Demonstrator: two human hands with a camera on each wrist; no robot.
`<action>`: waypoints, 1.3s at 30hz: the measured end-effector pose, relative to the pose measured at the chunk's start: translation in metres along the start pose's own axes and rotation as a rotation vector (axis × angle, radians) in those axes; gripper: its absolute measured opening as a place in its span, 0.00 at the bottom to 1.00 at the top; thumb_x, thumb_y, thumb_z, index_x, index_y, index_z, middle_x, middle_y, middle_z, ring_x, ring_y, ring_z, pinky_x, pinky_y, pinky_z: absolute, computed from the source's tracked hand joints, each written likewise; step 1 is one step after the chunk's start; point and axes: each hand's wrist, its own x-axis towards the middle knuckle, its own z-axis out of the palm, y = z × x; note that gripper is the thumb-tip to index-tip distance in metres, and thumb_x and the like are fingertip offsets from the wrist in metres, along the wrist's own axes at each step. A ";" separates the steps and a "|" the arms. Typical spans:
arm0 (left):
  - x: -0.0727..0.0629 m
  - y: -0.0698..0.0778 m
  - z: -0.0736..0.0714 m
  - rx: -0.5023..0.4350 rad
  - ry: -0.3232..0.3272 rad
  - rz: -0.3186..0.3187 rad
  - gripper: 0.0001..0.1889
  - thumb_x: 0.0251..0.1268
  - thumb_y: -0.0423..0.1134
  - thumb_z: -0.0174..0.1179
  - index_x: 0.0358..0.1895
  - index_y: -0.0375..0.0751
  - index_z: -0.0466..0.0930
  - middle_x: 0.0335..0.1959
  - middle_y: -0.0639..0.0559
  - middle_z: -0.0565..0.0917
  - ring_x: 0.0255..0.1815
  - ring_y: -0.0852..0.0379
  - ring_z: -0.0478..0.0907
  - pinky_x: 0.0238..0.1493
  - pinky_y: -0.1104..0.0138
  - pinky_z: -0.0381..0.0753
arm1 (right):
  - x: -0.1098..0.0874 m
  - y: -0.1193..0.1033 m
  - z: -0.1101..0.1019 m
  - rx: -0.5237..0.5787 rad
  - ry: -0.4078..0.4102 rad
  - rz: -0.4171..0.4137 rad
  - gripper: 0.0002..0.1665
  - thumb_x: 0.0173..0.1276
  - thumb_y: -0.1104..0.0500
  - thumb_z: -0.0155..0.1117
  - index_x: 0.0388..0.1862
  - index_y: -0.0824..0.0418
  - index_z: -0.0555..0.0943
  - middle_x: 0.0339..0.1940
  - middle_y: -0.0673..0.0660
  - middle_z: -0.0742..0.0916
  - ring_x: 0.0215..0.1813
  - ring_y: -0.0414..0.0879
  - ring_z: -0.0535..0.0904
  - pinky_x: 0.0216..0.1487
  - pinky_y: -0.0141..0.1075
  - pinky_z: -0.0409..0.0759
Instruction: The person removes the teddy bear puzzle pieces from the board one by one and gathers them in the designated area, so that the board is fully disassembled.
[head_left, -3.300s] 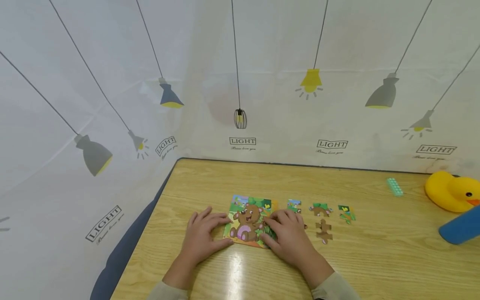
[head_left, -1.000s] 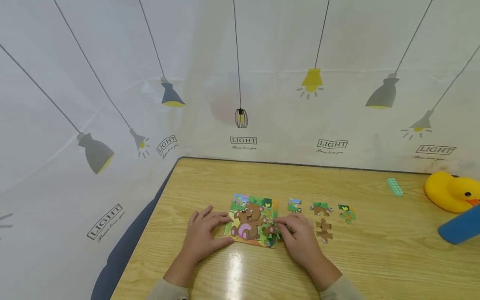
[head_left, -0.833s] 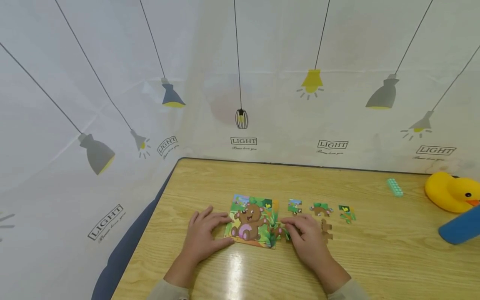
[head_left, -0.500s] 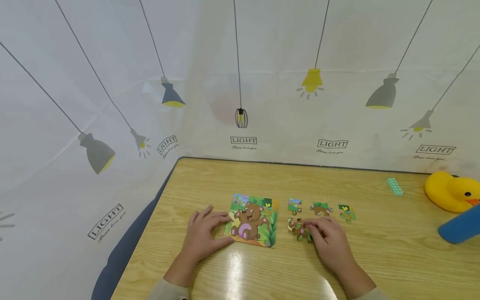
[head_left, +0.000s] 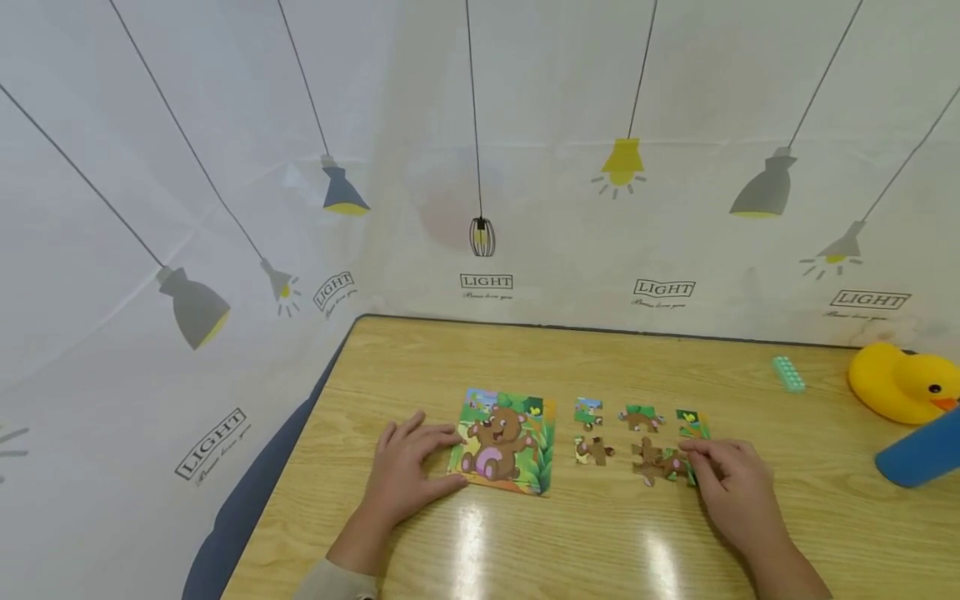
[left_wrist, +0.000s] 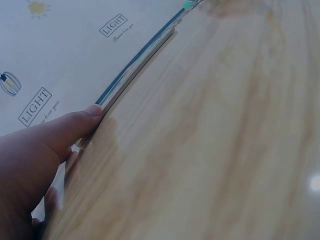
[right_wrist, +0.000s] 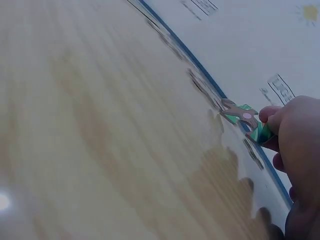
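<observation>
My left hand (head_left: pixel 412 462) rests on the table with spread fingers, thumb and index fingertips at the left edge of a square bear picture board (head_left: pixel 502 442). Between thumb and index finger, my right hand (head_left: pixel 738 487) pinches a jigsaw piece (head_left: pixel 677 465) with brown and green print, also seen tilted in the right wrist view as the jigsaw piece (right_wrist: pixel 245 116). It overlaps a brown bear-body piece (head_left: pixel 645 458) at its left. Other loose pieces lie in two rows: a sky piece (head_left: pixel 588 411), a bear-head piece (head_left: pixel 642 418), a duck piece (head_left: pixel 692 422) and a bear-arm piece (head_left: pixel 594 450).
A yellow rubber duck (head_left: pixel 896 383) and a blue cylinder (head_left: pixel 922 450) stand at the far right of the wooden table (head_left: pixel 420 350). A small mint-green block (head_left: pixel 788 373) lies near the back edge. A white lamp-printed sheet (head_left: pixel 555 200) rises behind the table.
My right hand has carried the jigsaw piece rightward, from the picture board's right part, past the bear-arm piece, to beside the bear-body piece. The left hand has stayed in place.
</observation>
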 end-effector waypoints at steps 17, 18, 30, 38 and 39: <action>0.002 -0.002 0.002 0.005 0.014 0.012 0.30 0.52 0.64 0.80 0.59 0.61 0.89 0.67 0.61 0.84 0.79 0.37 0.67 0.75 0.27 0.51 | 0.004 0.024 -0.013 0.002 0.009 -0.043 0.09 0.77 0.72 0.62 0.47 0.67 0.89 0.45 0.68 0.90 0.56 0.67 0.77 0.55 0.63 0.69; 0.002 -0.002 0.002 0.005 0.009 0.009 0.30 0.53 0.65 0.79 0.59 0.61 0.89 0.67 0.61 0.84 0.79 0.37 0.66 0.75 0.27 0.51 | 0.004 0.025 -0.012 0.015 0.015 -0.051 0.09 0.77 0.72 0.62 0.47 0.68 0.88 0.46 0.69 0.90 0.56 0.67 0.77 0.57 0.63 0.68; -0.002 -0.003 0.002 0.005 0.024 0.008 0.29 0.53 0.64 0.79 0.59 0.61 0.89 0.66 0.61 0.85 0.79 0.37 0.67 0.75 0.27 0.51 | 0.000 0.023 -0.010 -0.003 -0.089 0.018 0.25 0.63 0.54 0.82 0.56 0.61 0.86 0.60 0.69 0.82 0.63 0.72 0.68 0.57 0.70 0.57; 0.000 -0.002 0.002 0.001 0.020 0.006 0.30 0.52 0.65 0.79 0.59 0.61 0.89 0.66 0.61 0.85 0.79 0.36 0.68 0.74 0.26 0.51 | 0.002 0.015 -0.001 -0.025 -0.012 -0.071 0.26 0.63 0.53 0.80 0.57 0.61 0.86 0.61 0.68 0.82 0.64 0.73 0.69 0.59 0.71 0.55; 0.001 -0.002 0.003 0.001 0.020 0.006 0.30 0.52 0.65 0.79 0.59 0.61 0.89 0.66 0.61 0.85 0.79 0.36 0.68 0.74 0.26 0.51 | 0.004 0.014 0.002 -0.030 0.004 -0.095 0.26 0.62 0.54 0.80 0.57 0.61 0.86 0.61 0.68 0.82 0.64 0.73 0.69 0.60 0.71 0.55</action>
